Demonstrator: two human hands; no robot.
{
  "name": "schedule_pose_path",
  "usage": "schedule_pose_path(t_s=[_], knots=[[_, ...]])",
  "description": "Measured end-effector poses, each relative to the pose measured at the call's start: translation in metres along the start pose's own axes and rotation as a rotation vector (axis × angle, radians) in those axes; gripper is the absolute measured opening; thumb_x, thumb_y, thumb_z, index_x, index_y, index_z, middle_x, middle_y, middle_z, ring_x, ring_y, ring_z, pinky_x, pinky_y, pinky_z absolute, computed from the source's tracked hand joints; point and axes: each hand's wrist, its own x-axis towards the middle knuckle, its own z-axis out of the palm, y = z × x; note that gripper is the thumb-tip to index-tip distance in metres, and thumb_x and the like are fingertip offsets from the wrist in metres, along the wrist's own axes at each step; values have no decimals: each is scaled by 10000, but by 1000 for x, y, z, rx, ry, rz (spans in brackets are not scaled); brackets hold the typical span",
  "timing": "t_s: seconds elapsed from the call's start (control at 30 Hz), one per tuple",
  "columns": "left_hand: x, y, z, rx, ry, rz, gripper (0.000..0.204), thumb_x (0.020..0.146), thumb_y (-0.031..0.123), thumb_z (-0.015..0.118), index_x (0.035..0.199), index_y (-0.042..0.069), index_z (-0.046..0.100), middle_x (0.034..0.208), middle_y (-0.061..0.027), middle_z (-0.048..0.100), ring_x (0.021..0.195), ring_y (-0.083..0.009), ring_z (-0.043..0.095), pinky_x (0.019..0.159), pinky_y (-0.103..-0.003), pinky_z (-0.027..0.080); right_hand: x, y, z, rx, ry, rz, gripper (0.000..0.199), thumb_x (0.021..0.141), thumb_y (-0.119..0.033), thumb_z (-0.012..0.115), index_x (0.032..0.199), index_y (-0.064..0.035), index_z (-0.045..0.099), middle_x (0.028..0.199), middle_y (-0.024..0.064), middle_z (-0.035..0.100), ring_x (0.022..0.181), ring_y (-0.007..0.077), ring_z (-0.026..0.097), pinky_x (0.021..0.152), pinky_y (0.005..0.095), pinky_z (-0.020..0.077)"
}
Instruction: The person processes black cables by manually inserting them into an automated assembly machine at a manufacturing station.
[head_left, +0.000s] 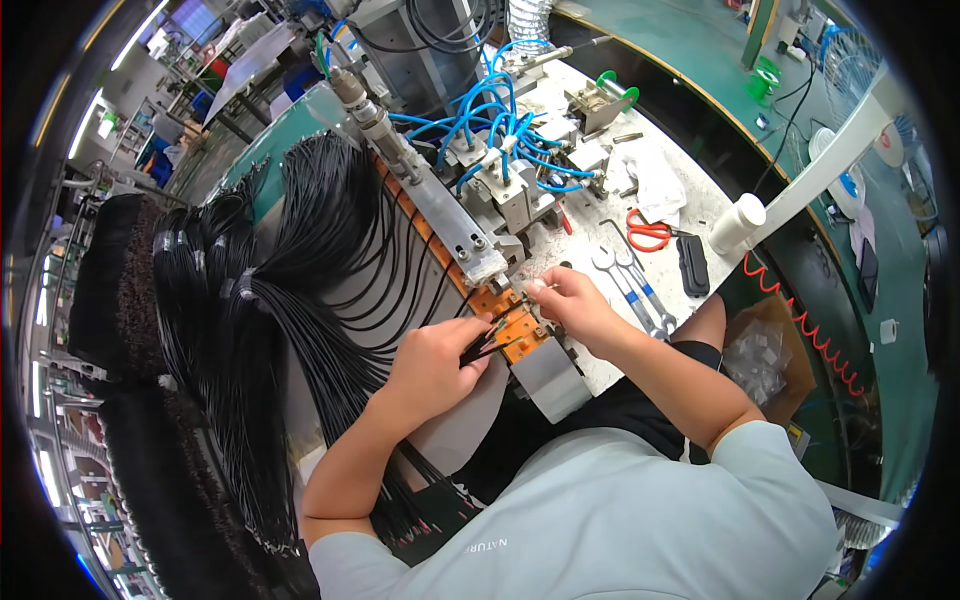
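Note:
My left hand point(432, 366) is closed around a few black cables point(487, 347), whose ends lie across the orange fixture blocks point(520, 332). At the far side of these blocks my right hand point(575, 306) has its thumb and fingers pinched together. What sits between those fingertips is too small to make out. An orange rail point(432, 243) runs from the blocks up and to the left, with single black cables laid across it at intervals. Left of my left hand spreads a large bundle of black cables point(325, 225), tied at its middle.
A machine with a metal cylinder point(375, 125) and blue air tubes point(480, 115) stands beyond my hands. On the white bench lie red-handled scissors point(648, 232), wrenches point(632, 290), a black case point(692, 265) and a white bottle point(738, 223). A cardboard box point(775, 355) stands at the right.

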Motion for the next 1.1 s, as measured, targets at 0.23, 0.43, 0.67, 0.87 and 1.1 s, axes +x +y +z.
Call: schedule_pose_path(t_s=[0.23, 0.43, 0.67, 0.87, 1.1], knots=[[10, -1, -13, -712, -148, -385, 137, 928, 84, 640, 1022, -15, 639, 806, -43, 665, 734, -78, 641, 660, -231, 493, -67, -6, 26, -449, 178, -673, 154, 935, -162, 654, 1008, -37, 599, 616, 9, 559, 524, 81, 447, 546, 256, 354], [5, -9, -1, -788, -86, -362, 188, 916, 108, 675, 1044, -26, 647, 775, -30, 678, 671, -67, 627, 620, -229, 494, -52, -4, 36, -766, 206, -1055, 135, 885, -86, 679, 1003, -49, 623, 616, 33, 580, 500, 184, 497, 554, 302, 358], [5, -8, -3, -778, -56, -347, 190, 915, 95, 666, 1059, -26, 639, 812, -42, 699, 688, -80, 654, 655, -224, 510, -47, -2, 36, -674, 178, -940, 110, 896, -86, 671, 986, -42, 626, 564, 15, 568, 462, 155, 503, 567, 279, 358], [6, -4, -8, -714, -111, -314, 190, 911, 91, 668, 1061, -22, 639, 825, -40, 701, 710, -77, 655, 660, -228, 510, -52, -7, 39, -590, 98, -707, 120, 913, -127, 634, 1000, -50, 604, 621, 52, 622, 544, 226, 576, 657, 344, 401], [6, -5, -10, -880, -164, -394, 146, 907, 78, 665, 1022, -10, 641, 834, -16, 682, 764, -59, 620, 714, -226, 496, -53, -14, 35, -350, -63, -467, 110, 910, -129, 632, 963, -45, 587, 628, 72, 608, 533, 223, 555, 683, 362, 422]])
